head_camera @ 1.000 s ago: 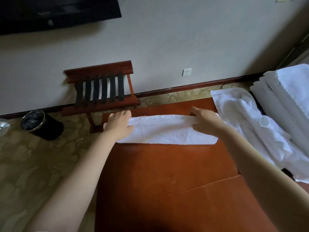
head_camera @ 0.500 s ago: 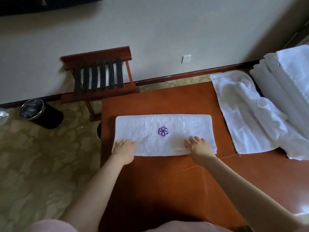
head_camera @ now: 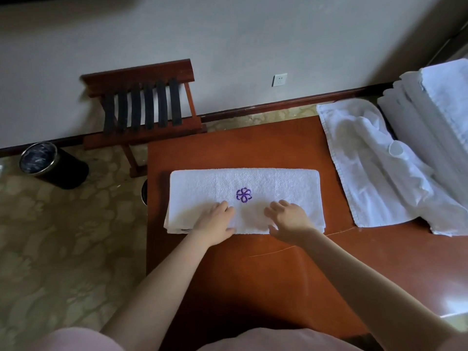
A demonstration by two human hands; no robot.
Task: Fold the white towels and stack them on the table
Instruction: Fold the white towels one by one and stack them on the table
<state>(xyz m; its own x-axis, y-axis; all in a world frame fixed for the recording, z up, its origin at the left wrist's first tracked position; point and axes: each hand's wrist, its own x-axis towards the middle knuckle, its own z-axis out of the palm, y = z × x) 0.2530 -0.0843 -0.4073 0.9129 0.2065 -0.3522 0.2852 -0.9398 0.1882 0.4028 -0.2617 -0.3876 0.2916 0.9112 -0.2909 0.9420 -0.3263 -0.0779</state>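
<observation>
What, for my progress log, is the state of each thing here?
Embroidered towel: folded flat, purple emblem up.
Left hand: open, flat on that towel.
Right hand: open, resting on that towel.
Loose towel: unfolded, rumpled.
Towel stack: folded, piled.
Luggage rack: opened, standing.
Wastebin: upright.

Rests the left grip and the right grip side by side, fingers straight and flat, on the near half of a folded white towel lying lengthwise across the tabletop, just below its purple flower emblem. Shows to the right a loose white towel, spread out and rumpled, beside a stack of folded white towels at the frame's edge. Takes in, beyond the tabletop, a wooden luggage rack with dark straps against the wall, a dark round waste bin on the patterned floor to its left, and a wall socket above the skirting.
</observation>
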